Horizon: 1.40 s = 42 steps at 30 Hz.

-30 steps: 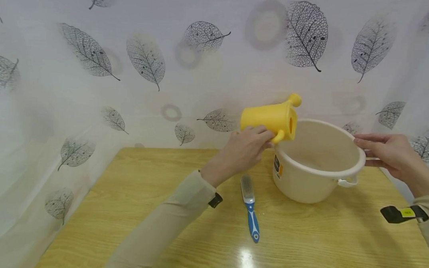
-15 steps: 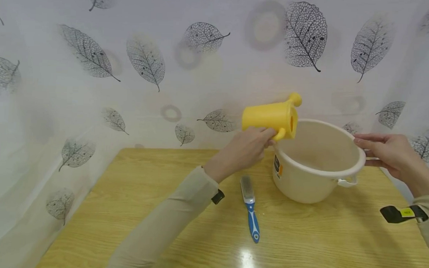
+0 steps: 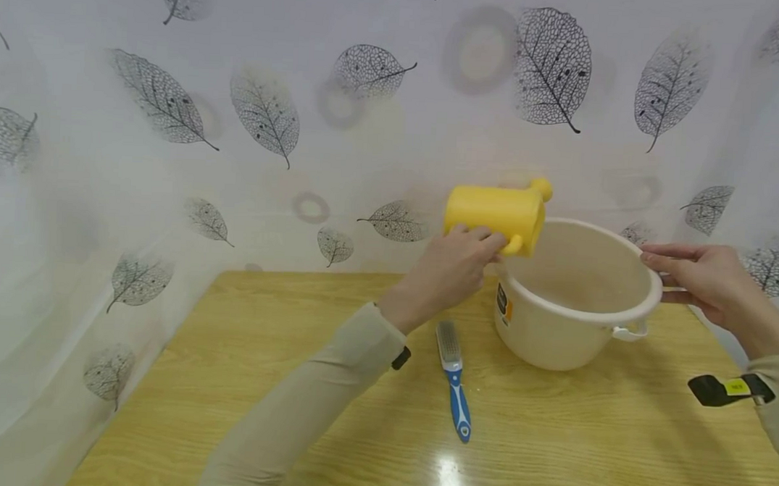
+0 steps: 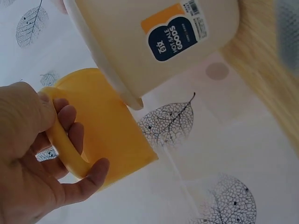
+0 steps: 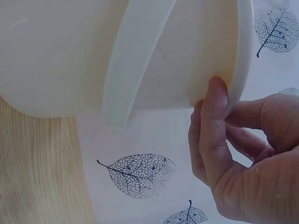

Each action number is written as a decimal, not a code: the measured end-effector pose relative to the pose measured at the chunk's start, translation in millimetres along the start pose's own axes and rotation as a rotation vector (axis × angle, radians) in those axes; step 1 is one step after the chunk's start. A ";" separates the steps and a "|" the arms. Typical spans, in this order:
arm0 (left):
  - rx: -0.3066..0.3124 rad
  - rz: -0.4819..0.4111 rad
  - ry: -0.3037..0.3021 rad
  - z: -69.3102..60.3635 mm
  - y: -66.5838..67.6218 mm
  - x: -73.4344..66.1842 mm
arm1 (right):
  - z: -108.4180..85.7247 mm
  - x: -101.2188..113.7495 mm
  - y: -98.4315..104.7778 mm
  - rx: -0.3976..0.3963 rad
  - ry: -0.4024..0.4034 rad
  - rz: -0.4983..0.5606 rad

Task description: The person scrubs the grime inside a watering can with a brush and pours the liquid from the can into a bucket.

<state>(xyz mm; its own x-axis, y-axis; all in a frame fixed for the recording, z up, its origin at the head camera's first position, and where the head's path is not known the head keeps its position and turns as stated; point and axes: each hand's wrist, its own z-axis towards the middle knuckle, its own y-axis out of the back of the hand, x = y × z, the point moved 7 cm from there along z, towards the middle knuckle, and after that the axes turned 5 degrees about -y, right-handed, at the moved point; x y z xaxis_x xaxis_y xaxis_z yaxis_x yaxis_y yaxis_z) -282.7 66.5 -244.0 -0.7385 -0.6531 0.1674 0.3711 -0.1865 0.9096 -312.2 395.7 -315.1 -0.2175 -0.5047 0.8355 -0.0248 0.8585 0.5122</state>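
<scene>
A yellow watering can (image 3: 492, 208) lies on its side in the air, its mouth end at the left rim of a cream plastic bucket (image 3: 555, 341). My left hand (image 3: 450, 271) grips the can's handle; the left wrist view shows the fingers curled round the handle (image 4: 65, 144). In that view the can overlaps the bucket's rim, and I cannot tell whether they touch. My right hand (image 3: 710, 282) pinches the bucket's rim on the right, with the fingers below the lip in the right wrist view. The bucket stands upright. Nothing is seen pouring from the can.
On the wooden table (image 3: 281, 340) lies a brush with a blue and white handle (image 3: 458, 405), left of the bucket and below my left forearm. A pale leaf-printed curtain (image 3: 261, 194) hangs behind the table. The bucket's white handle (image 3: 630, 330) hangs at its front right.
My left hand has shifted slightly right with the watering can, and its mouth end has tipped a little further down. My right hand stays on the bucket's rim.
</scene>
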 end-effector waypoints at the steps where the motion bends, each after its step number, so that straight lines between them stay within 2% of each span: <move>1: -0.008 0.011 0.001 0.0 0.1 -0.2 | -0.1 0.0 -0.1 0.000 0.000 -0.002; 7: -0.063 0.104 -0.024 1.8 3.1 -2.9 | 0.9 2.0 -0.6 -0.011 -0.002 -0.050; 14: -0.070 0.261 -0.062 4.5 4.7 -8.5 | 2.0 1.6 -0.3 -0.020 0.006 -0.052; 22: -0.054 0.415 -0.118 7.1 0.3 -15.8 | 1.2 0.2 -0.1 -0.018 0.008 -0.056; 32: -0.004 0.450 -0.169 12.5 -8.4 -20.7 | 1.6 -0.1 -0.5 -0.021 0.005 -0.064; 42: -0.002 0.477 -0.196 13.6 -14.8 -19.8 | 0.1 -0.9 1.0 -0.005 0.013 -0.004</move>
<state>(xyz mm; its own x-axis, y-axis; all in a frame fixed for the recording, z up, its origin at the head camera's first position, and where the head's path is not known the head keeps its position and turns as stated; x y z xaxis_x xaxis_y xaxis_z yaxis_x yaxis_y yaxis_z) -281.2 92.2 -255.5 -0.5783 -0.5164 0.6316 0.6932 0.0972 0.7141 -312.1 397.0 -315.4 -0.2046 -0.5093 0.8359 -0.0211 0.8561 0.5164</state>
